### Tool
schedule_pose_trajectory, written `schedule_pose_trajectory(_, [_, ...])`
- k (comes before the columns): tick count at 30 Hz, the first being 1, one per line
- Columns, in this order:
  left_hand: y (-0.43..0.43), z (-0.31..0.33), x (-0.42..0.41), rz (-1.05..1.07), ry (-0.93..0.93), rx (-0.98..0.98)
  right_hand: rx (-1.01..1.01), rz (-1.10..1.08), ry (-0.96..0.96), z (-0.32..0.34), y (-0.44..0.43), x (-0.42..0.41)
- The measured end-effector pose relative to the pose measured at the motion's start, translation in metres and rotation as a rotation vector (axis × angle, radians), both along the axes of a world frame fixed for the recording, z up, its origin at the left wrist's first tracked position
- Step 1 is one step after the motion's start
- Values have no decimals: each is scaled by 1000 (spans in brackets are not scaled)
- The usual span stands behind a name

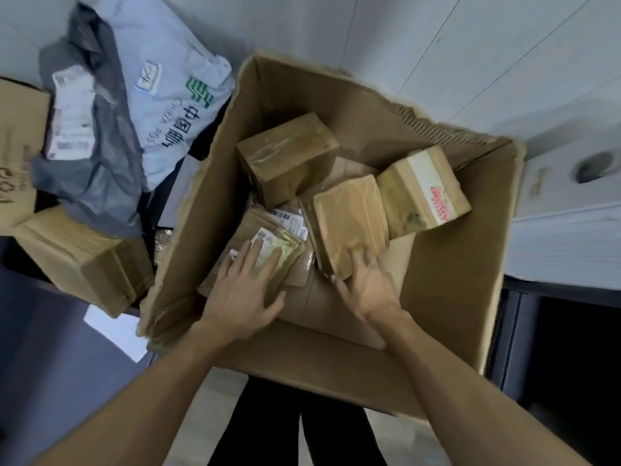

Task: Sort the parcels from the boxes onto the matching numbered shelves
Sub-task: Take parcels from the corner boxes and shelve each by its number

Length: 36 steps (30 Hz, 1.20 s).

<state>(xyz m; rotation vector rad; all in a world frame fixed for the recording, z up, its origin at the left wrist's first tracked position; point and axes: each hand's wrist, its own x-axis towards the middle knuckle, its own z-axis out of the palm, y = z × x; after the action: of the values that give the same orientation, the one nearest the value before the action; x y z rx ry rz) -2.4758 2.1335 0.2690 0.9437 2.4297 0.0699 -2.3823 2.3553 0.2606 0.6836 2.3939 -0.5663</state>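
A big open cardboard box stands on the floor below me with several brown taped parcels inside. My left hand lies flat, fingers spread, on a flat labelled parcel at the box's lower left. My right hand is spread with its fingertips on the near edge of a tilted brown parcel in the middle. A taller taped parcel sits behind, and a parcel with a white strip and red print leans at the right. Neither hand grips anything.
Left of the box lie a grey-and-white postal mail bag and two cardboard cartons. A white sheet lies on the dark floor. A white appliance-like block stands at the right. My dark trouser legs are below.
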Motion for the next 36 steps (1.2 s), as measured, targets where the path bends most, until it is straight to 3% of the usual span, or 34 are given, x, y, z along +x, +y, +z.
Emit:
schedule_pose_trajectory(9, [-3, -46, 5, -22, 118, 12, 80, -242, 67, -58, -20, -17])
schedule_pose_trajectory(17, [1, -36, 5, 6, 93, -17, -63, -682, 543, -23, -10, 4])
schedule_pose_trajectory(23, [6, -28, 9, 61, 84, -28, -208, -975, 378, -22, 22, 52])
schedule_pose_trajectory(27, [9, -32, 11, 64, 115, -16, -140, -1083, 173, -31, 34, 60])
schedule_pose_trajectory(31, [7, -38, 6, 52, 159, -28, -313, -1007, 220, -29, 32, 53])
schedule_pose_trajectory(36, [-4, -40, -5, 111, 173, -74, -227, -908, 215, -34, 31, 46])
